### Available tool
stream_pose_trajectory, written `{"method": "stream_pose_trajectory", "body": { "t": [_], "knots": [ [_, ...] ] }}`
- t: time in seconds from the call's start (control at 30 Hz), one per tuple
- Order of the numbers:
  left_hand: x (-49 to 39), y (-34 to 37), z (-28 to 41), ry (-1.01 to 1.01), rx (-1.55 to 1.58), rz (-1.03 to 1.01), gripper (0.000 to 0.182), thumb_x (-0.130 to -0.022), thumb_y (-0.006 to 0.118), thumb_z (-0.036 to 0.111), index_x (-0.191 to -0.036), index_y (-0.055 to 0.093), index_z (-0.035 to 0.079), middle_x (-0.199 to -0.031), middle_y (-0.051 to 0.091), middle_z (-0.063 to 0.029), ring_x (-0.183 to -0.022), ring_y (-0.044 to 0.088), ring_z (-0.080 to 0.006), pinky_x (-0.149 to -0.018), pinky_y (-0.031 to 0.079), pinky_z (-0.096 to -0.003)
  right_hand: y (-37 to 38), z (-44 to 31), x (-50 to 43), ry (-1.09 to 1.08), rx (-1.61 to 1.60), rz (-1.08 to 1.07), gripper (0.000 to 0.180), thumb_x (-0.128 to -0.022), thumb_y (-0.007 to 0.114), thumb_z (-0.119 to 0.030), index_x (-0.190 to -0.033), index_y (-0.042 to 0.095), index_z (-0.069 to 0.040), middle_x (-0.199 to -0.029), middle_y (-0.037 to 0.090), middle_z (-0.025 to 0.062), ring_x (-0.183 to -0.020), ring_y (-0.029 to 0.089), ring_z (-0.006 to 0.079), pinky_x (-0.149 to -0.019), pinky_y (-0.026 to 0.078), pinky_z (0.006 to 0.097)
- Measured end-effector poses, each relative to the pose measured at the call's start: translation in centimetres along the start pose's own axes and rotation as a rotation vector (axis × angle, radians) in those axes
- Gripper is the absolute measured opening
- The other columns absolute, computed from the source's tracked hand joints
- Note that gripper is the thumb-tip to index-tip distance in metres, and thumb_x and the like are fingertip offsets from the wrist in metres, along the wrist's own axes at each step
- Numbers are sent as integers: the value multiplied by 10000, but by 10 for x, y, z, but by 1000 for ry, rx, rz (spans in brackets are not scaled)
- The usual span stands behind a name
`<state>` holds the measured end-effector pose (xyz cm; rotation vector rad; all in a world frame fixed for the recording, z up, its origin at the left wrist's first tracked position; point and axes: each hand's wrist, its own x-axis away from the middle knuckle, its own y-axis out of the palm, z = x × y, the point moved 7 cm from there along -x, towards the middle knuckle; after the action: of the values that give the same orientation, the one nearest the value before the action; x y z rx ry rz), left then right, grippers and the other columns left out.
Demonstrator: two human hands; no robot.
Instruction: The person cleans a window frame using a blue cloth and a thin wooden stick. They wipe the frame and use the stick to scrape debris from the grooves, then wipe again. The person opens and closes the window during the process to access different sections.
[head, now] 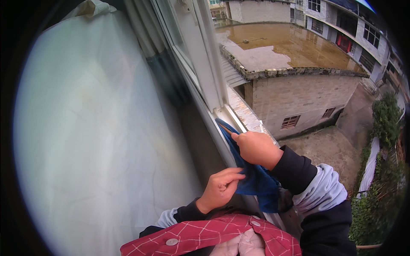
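A blue cloth (253,184) lies along the white window track (235,116) and drapes over the sill. My right hand (258,149) grips a thin wooden stick (226,129), its far end pressing on the cloth near the corner of the sliding sash. How much of the stick the fist hides I cannot tell. At the cloth's inner edge is my left hand (221,188), fingers bent and loosely apart, the fingertips against or just over the fabric.
The white sliding window sash (205,64) stands at the track's far end. Left of it hang curtains (150,41), beside a large white sheet-like covering (96,134). Outside, a drop leads to a concrete yard (323,153) and a brick building (304,99) with a wet flat roof.
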<state>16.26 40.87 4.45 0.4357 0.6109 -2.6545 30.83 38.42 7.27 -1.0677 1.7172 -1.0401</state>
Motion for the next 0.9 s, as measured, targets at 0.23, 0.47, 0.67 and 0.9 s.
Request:
{"method": "stream_pose_trajectory", "body": {
  "t": [0.23,0.47,0.67,0.9],
  "knots": [
    [-7,-19,-32,-73,5,177,195,-862,573,-75,-1001,703,-31,-1091,692,-204,-911,702,-268,-769,534,-295,22,-19,-52,-43,107,36,109,-847,544,-77,-912,608,-16,-657,661,152,-607,685,331,-518,543,430],
    [-26,-42,-62,-211,167,264,165,-886,543,-70,-963,687,-49,-1001,695,-127,-657,617,-118,-576,472,-226,34,-17,-80,75,166,132,150,-868,560,-81,-845,694,-18,-676,689,113,-623,704,285,-542,551,377],
    [-46,-40,-78,-204,136,355,154,-913,522,-19,-915,677,-13,-779,634,13,-621,558,-42,-472,417,-196,46,-4,-90,104,82,32,129,-823,600,-101,-807,726,-80,-829,727,114,-768,727,293,-666,580,394],
    [-13,-37,-46,-156,-132,279,191,-793,503,-74,-868,678,-68,-903,716,-138,-779,666,-195,-726,515,-283,47,-9,-87,138,132,-42,230,-890,544,-147,-911,762,-78,-937,739,141,-899,726,310,-769,580,405]
  ]
}}
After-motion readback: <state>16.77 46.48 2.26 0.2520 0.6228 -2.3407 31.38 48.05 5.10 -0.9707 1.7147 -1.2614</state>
